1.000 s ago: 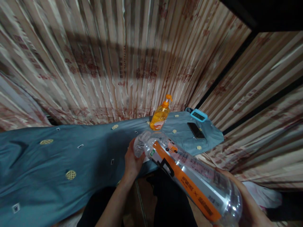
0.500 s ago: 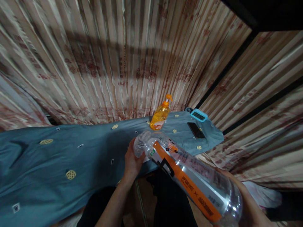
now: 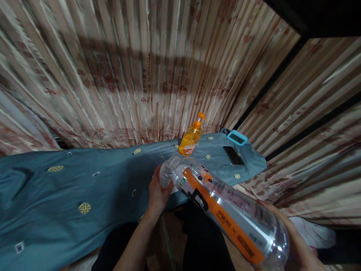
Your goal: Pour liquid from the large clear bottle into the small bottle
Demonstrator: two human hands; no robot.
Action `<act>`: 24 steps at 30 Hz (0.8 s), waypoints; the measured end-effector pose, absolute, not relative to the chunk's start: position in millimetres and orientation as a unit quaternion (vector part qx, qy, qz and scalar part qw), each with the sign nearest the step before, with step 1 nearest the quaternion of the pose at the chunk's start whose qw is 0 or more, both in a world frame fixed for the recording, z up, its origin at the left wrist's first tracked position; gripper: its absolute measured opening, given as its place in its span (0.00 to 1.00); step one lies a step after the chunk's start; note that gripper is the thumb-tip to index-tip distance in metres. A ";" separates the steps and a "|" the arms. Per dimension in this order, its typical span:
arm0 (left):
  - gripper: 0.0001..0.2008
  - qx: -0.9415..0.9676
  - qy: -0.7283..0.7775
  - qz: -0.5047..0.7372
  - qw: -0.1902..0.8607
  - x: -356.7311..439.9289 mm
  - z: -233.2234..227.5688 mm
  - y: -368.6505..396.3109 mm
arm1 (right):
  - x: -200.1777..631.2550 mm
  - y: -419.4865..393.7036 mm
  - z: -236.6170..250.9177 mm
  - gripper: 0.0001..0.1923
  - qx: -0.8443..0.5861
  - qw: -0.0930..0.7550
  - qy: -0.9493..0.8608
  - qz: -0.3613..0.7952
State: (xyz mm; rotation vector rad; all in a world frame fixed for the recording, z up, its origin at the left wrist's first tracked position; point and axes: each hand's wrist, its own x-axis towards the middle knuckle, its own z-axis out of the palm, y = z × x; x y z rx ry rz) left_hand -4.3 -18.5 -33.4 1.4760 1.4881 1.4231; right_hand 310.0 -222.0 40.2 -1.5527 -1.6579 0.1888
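Left hand [image 3: 158,194]: my fingers grip the cap end of a big clear water bottle [image 3: 225,210].
Right hand [image 3: 296,244]: my palm cups its base.
Behind: orange soap bottle [image 3: 191,137] on the blue bed [image 3: 70,192].

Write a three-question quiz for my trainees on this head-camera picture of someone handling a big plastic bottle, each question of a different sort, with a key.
1. True or false: the orange pump bottle lies on its side on the blue cloth.
2. Which hand is at the neck end of the clear bottle? A) left hand B) right hand C) neither
3. Fill in: the dark phone lies flat on the cloth, just below the ____-framed device.

Key
1. False; it stands upright.
2. A; the right hand supports the base.
3. Blue.
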 end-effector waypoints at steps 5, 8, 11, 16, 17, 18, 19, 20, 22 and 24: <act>0.30 0.556 0.559 0.538 0.299 -4.0 -33.7 -18.5 | 313.3 -222.9 38.7 0.53 -0.624 0.413 -0.659 0.076; 0.30 0.564 0.553 0.539 0.293 -4.3 -35.7 -17.8 | 314.6 -221.8 39.5 0.54 -0.625 0.409 -0.661 0.071; 0.29 0.569 0.550 0.539 0.289 -4.3 -38.2 -17.1 | 314.6 -220.9 41.2 0.54 -0.632 0.402 -0.659 0.061; 0.30 0.558 0.555 0.543 0.293 -3.8 -40.3 -16.7 | 313.3 -219.9 44.0 0.54 -0.629 0.403 -0.662 0.062; 0.30 0.559 0.554 0.543 0.294 -3.9 -40.2 -16.8 | 313.0 -219.5 44.8 0.54 -0.628 0.402 -0.663 0.061; 0.30 0.560 0.552 0.543 0.295 -4.0 -39.8 -16.9 | 312.6 -219.0 45.8 0.54 -0.628 0.402 -0.664 0.058; 0.30 0.561 0.551 0.542 0.295 -4.1 -39.4 -17.1 | 312.2 -218.5 46.9 0.54 -0.627 0.401 -0.665 0.057; 0.30 0.562 0.551 0.542 0.296 -4.1 -39.0 -17.3 | 311.9 -218.0 48.0 0.54 -0.626 0.404 -0.665 0.056; 0.30 0.561 0.550 0.543 0.297 -4.1 -38.3 -17.5 | 311.4 -217.4 50.0 0.53 -0.623 0.410 -0.664 0.055; 0.31 0.556 0.550 0.546 0.300 -4.0 -37.9 -17.6 | 311.6 -217.2 51.2 0.53 -0.621 0.412 -0.664 0.055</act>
